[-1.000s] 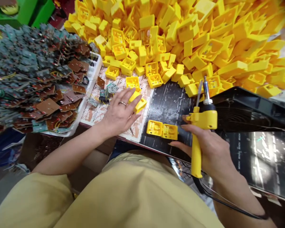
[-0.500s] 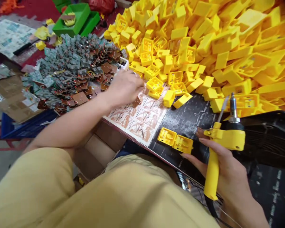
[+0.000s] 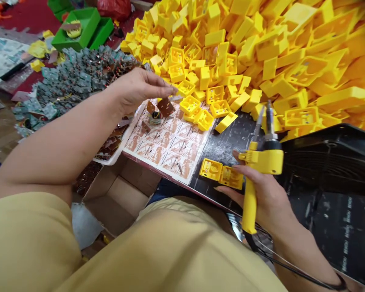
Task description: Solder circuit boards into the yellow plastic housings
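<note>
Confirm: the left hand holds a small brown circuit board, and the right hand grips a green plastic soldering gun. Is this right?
The head view shows the plastic soldering gun in the right hand is yellow, not green; the rest stands.

The black worktop (image 3: 228, 142), scuffed white, bears a huge heap of yellow plastic housings (image 3: 261, 48) along its far side and a pair of open yellow housings (image 3: 221, 173) at its near edge. A printed paper sheet (image 3: 170, 150) lies beside them. Left of it is a white tray (image 3: 121, 150) piled with circuit boards (image 3: 76, 77).
</note>
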Available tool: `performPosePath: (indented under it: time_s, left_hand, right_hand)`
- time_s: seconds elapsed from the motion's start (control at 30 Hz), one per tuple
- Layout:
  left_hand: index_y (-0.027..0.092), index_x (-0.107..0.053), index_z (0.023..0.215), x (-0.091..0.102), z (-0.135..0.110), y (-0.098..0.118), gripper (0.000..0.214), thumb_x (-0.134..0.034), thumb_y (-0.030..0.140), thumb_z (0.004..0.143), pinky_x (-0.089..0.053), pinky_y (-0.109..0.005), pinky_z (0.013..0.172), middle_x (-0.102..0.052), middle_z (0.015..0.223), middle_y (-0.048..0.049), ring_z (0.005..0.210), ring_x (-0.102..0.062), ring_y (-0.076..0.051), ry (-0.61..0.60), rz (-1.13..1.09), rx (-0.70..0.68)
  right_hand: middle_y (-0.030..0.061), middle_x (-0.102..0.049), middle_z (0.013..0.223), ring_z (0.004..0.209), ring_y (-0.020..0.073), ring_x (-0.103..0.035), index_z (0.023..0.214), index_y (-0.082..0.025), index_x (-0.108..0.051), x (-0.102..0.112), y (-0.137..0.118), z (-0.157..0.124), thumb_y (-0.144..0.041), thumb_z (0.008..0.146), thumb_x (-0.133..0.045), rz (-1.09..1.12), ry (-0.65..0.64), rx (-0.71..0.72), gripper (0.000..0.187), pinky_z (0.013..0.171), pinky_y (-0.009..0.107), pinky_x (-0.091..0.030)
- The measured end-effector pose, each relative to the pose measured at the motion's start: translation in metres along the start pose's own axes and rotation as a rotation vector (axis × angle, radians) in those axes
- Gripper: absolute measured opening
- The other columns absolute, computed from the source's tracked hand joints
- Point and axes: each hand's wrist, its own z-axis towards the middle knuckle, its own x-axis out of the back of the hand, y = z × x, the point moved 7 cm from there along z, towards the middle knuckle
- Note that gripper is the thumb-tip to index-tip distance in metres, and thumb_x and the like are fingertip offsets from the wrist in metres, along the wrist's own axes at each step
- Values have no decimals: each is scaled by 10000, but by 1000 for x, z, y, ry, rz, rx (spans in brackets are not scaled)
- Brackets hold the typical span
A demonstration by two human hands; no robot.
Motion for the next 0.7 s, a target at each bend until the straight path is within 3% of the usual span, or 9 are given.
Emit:
performPosePath:
  time_s: [0.1,0.23,0.37,0.47,0.57,0.7]
  left_hand:
    - [124,-657,807,2,5,30,70,-678,171,855,-518,-399,1057,-771,895,5,1020,-719,-167,17,-168,-78]
    - [79,-635,913,6,18,55,179,-617,256,933,-468,-417,1074,-752,1011,6,1147,-660,-183,57,-269,-306]
    - [125,-641,795,-1,37,31,127,-676,232,855,-507,-461,1026,-755,919,-4,1141,-677,-253,106,-114,-122]
    - [149,-657,867,-6,41,33,117,-601,244,906,-519,-413,1019,-756,1017,0,1182,-659,-229,101,-185,-99]
    - [160,-658,1056,-22,36,41,198,-498,249,979,-545,-393,975,-728,1136,0,1178,-657,-197,11,-186,-49]
    - [137,-698,941,-64,8,30,131,-591,209,921,-591,-370,806,-756,995,-42,910,-718,-168,-179,-35,18]
  right_hand:
    - [55,-694,976,848,231,-696,1265,-237,-504,-15,-13,13,-340,875,-719,-26,-50,77,458,861,412,-580]
    - [47,-696,949,756,181,-678,1234,-203,-499,-19,-21,18,-274,924,-653,-89,-15,86,353,798,343,-561]
    - [27,-685,866,709,175,-665,1216,-194,-511,-15,-24,14,-300,927,-658,-148,35,75,342,704,300,-532]
    - [37,-690,881,688,166,-654,1208,-187,-527,-14,-25,13,-323,937,-645,-171,49,88,325,661,278,-513]
    - [41,-689,862,659,161,-636,1202,-177,-550,-14,-25,16,-302,924,-661,-186,60,92,324,612,265,-488]
    - [34,-682,837,670,166,-644,1186,-186,-578,-16,-23,19,-357,929,-652,-148,-15,97,318,622,271,-511]
